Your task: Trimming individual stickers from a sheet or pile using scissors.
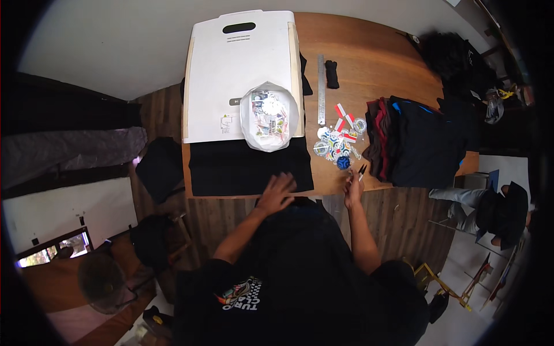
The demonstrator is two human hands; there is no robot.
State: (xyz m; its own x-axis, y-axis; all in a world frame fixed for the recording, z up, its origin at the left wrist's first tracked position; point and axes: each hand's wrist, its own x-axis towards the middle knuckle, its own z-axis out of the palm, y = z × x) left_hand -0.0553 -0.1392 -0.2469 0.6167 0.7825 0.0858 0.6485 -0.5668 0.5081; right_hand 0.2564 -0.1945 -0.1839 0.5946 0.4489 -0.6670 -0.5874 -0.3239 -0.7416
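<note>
Here the left hand [277,193] lay spread, empty, on the black cloth [248,167]; the right hand [353,185] gripped small snips [361,169] beside the stickers [337,141]. Loose cloth risked snagging.

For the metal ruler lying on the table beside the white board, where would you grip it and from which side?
Grip the metal ruler near its lower end, coming from its right long edge. It lies flat and lengthwise away from the person, its left edge close to the white board; the right side has bare wooden table. The right hand, which seems to hold a small tool, is nearest.
</note>
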